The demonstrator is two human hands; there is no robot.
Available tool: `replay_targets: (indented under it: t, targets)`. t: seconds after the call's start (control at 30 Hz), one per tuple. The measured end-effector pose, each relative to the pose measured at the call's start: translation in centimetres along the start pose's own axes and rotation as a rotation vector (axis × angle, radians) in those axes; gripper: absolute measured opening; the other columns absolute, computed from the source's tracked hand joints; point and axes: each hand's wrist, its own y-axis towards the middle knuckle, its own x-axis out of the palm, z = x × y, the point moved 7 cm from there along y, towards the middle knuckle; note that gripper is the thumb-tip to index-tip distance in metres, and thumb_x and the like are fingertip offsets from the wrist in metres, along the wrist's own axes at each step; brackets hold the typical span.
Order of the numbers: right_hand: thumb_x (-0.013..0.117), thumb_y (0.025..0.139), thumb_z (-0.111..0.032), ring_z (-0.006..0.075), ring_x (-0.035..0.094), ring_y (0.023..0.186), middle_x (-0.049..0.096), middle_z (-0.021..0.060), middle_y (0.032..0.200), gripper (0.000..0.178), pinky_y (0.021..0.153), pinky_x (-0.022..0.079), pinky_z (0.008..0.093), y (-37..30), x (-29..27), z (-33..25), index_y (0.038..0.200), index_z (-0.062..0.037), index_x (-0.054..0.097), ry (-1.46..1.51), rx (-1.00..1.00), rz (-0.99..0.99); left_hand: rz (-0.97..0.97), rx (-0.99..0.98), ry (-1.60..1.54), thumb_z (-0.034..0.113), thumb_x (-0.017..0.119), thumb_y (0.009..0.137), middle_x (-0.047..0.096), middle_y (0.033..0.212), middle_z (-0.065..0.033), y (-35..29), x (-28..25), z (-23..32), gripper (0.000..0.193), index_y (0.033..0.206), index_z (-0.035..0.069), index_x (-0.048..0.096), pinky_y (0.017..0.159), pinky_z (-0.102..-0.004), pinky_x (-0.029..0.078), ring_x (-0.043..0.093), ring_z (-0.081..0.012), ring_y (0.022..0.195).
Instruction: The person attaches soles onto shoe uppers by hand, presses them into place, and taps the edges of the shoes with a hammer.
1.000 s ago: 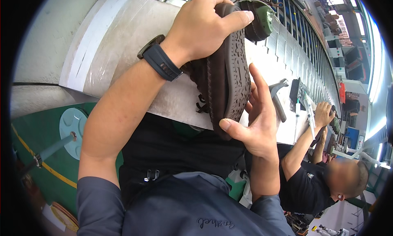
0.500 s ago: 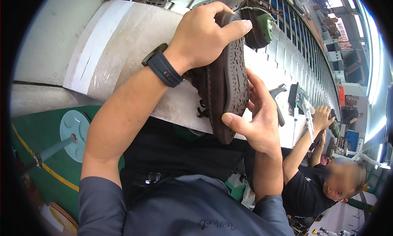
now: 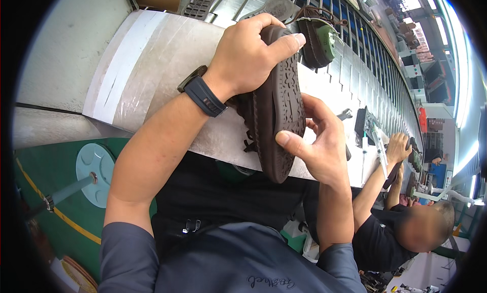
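A dark brown shoe [image 3: 271, 115] is held on its side between my two hands, its patterned sole turned to the right and its laces to the left. My left hand [image 3: 253, 54] wraps round the far end, thumb over the sole edge. Lower down, my right hand [image 3: 324, 140] grips the near part, its thumb pressed on the sole's rim and its fingers partly hidden behind the sole. On my left wrist is a dark watch [image 3: 203, 92]. The shoe is above the edge of a pale worktable [image 3: 177, 49].
Beyond my hands, a brown shoe with a green heel [image 3: 318, 39] and a loose sole [image 3: 274, 8] lie on a metal slat conveyor [image 3: 345, 64]. A black brush [image 3: 361, 121] and a partly hidden metal tool [image 3: 346, 114] lie to the right. A co-worker [image 3: 383, 237] handles another shoe there.
The shoe has turned slightly in my hands, so more of its side band shows. Both hands keep their hold, and my right thumb stays on the rim.
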Motion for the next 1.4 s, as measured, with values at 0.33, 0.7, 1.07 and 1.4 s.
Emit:
replay_targets:
  t: [0.33,0.7,1.07,1.4]
  targets:
    - [0.089,0.093,-0.034,0.0081,0.059,0.070,0.069,0.0035,0.076,0.044,0.065,0.049,0.0259,3.4,-0.9,-1.2,0.107,0.0065,0.078,-0.068,-0.021,0.171,0.024,0.012,-0.093,0.040,0.067,0.110,0.074,0.090,-0.0033,-0.2,-0.1,0.0,0.042,0.112,-0.002,0.074,0.078,-0.0267,0.053,0.066,-0.0092,0.084]
    - [0.097,0.073,-0.057,0.0232,0.065,0.065,0.067,0.0110,0.073,0.070,0.062,0.053,0.0372,4.0,0.0,-4.4,0.089,0.0061,0.069,-0.508,-0.099,0.115,0.075,-0.024,-0.012,0.045,0.064,0.112,0.071,0.081,-0.0039,-0.2,-0.2,0.3,0.048,0.105,-0.002,0.075,0.069,-0.0302,0.051,0.062,-0.0110,0.074]
    - [0.087,0.082,-0.041,0.0185,0.063,0.067,0.067,0.0121,0.073,0.053,0.065,0.052,0.0351,4.0,0.0,-3.8,0.091,0.0088,0.072,-0.451,-0.091,0.124,0.112,0.002,0.000,0.049,0.066,0.108,0.070,0.073,-0.0095,-0.2,-0.7,0.3,0.052,0.102,-0.001,0.077,0.065,-0.0354,0.051,0.065,-0.0190,0.069]
    - [0.092,0.092,-0.039,0.0080,0.055,0.062,0.064,0.0026,0.066,0.049,0.057,0.047,0.0286,4.6,-0.5,-2.5,0.087,0.0057,0.074,-0.253,-0.071,0.136,0.184,0.030,-0.012,0.053,0.062,0.107,0.073,0.072,-0.0184,-0.4,-0.9,0.8,0.055,0.098,0.002,0.080,0.065,-0.0443,0.054,0.073,-0.0353,0.068]
